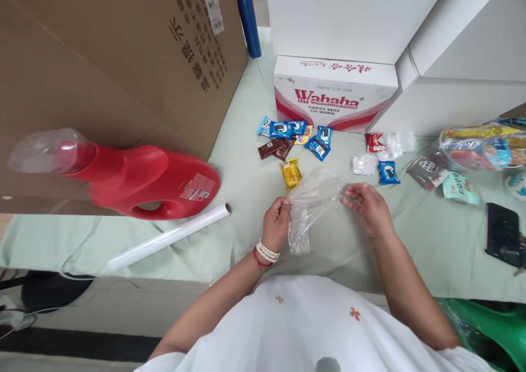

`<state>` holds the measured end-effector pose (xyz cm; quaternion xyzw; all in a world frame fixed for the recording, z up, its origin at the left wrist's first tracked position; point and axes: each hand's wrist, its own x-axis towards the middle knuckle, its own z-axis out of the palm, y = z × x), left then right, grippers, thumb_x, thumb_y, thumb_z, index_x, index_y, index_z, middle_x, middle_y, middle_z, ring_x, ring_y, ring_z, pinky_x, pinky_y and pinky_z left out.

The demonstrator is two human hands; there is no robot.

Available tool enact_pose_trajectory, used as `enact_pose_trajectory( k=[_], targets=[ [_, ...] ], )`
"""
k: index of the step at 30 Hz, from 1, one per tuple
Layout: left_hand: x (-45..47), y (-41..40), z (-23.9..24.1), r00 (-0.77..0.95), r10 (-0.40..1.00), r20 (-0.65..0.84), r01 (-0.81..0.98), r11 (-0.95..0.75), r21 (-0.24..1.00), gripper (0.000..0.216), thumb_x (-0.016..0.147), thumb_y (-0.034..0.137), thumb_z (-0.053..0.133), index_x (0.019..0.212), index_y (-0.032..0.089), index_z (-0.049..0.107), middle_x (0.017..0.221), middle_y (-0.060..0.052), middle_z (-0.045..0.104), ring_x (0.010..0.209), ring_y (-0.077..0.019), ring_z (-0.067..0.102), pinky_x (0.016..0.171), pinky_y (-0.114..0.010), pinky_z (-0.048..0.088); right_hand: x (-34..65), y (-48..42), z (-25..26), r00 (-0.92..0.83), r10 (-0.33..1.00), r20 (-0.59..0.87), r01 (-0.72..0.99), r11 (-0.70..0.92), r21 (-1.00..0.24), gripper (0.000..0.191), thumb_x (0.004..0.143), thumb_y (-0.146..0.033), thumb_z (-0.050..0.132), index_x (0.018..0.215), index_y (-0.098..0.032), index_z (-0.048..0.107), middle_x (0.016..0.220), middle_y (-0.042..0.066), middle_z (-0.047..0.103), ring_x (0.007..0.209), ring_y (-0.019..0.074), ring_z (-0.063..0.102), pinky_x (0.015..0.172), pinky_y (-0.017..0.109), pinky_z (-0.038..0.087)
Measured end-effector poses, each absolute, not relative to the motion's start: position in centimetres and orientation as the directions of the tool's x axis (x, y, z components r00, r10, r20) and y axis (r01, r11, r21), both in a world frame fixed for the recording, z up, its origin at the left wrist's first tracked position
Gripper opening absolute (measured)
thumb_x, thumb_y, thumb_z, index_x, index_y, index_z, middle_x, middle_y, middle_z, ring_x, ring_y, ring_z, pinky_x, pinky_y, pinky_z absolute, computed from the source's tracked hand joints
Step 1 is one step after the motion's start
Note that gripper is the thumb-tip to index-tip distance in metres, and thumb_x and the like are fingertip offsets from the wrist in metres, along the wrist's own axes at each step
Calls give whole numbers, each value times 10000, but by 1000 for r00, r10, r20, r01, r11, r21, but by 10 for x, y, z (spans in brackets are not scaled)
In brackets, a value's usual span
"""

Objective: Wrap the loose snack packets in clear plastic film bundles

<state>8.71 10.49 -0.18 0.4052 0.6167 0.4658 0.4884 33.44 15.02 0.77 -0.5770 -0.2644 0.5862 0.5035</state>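
Pinched in my left hand point(276, 224) is the edge of a clear plastic bag point(312, 199), crumpled and hanging low over the table. My right hand point(370, 207) is at the bag's right end, fingers loosely curled and a little apart; they look slightly blurred, and I see nothing held in them. Just beyond the bag lies a yellow-wrapped snack point(291, 173). Behind it are several blue snack packets point(318, 146) and a brown-wrapped bar point(271, 148). Right of these lie another blue packet point(388, 172), a red packet point(374, 142) and clear crumpled wrappers point(364, 164).
A red jug point(143, 180) lies on the left beside a white tube point(168, 239), before a large cardboard box point(123, 59). The Wahaba-style water carton marked Wahaha point(335, 95) stands behind the snacks. A tub of packets point(480, 147) and a black phone point(503, 234) are on the right.
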Motion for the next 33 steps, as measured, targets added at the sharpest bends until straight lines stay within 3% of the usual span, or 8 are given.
enact_pose_trajectory(
  k=[3, 5, 11, 15, 20, 26, 31, 33],
  targets=[
    [95, 100, -10, -221, 956, -193, 101, 220, 970, 457, 962, 648, 493, 869, 211, 591, 613, 55, 486, 542, -111, 438, 548, -244, 378, 304, 123, -1, 84, 830, -551, -200, -528, -826, 599, 787, -792, 655, 931, -211, 682, 946, 88, 722, 809, 200, 672, 554, 273, 554],
    [98, 96, -13, -182, 962, -202, 78, 219, 973, 442, 977, 630, 473, 881, 213, 586, 606, 58, 500, 506, -106, 451, 526, -241, 387, 283, 109, -3, -9, 810, -587, -131, -583, -802, 565, 758, -756, 709, 909, -211, 682, 901, 75, 715, 782, 204, 656, 532, 266, 522],
    [90, 101, -27, -163, 917, -364, -100, 352, 931, 416, 937, 627, 508, 901, 217, 570, 531, 86, 458, 380, -88, 360, 395, -223, 272, 273, 114, 0, -23, 878, -479, -139, -477, -868, 449, 652, -590, 875, 754, -219, 646, 782, -3, 632, 744, 162, 600, 613, 258, 510],
    [80, 102, -28, -253, 911, -326, -95, 312, 945, 299, 825, 421, 690, 1016, 217, 583, 669, 79, 519, 467, -74, 420, 467, -210, 337, 284, 118, 4, -89, 840, -534, -147, -542, -828, 455, 636, -570, 899, 765, -217, 642, 831, 8, 665, 745, 169, 631, 629, 275, 526],
    [70, 86, -12, -285, 931, -228, 47, 252, 967, 87, 761, 271, 649, 803, 197, 670, 706, 37, 555, 636, -109, 486, 634, -243, 397, 277, 109, 3, -88, 849, -521, -183, -528, -829, 438, 660, -555, 897, 771, -223, 633, 852, 6, 672, 747, 165, 637, 669, 289, 543],
    [69, 73, 5, -169, 959, -227, 340, 273, 900, 399, 892, 403, 536, 559, 197, 615, 553, 26, 462, 598, -137, 455, 647, -295, 342, 272, 101, -3, -107, 853, -510, -219, -521, -825, 418, 661, -529, 910, 765, -222, 646, 827, 1, 658, 752, 166, 630, 685, 298, 555],
    [80, 75, 5, -108, 940, -325, 583, 324, 745, 394, 855, 517, 631, 625, 198, 649, 556, 21, 493, 583, -144, 433, 625, -302, 266, 272, 99, -3, -118, 855, -505, -225, -518, -825, 399, 673, -522, 905, 768, -227, 655, 848, -1, 665, 745, 156, 629, 700, 299, 564],
    [82, 76, 2, -102, 921, -376, 578, 363, 731, 344, 808, 495, 690, 634, 199, 667, 567, 11, 521, 593, -151, 432, 629, -306, 242, 271, 98, -3, -117, 857, -501, -218, -515, -829, 389, 679, -520, 901, 774, -228, 663, 857, 0, 667, 750, 156, 628, 703, 296, 562]
  ],
)
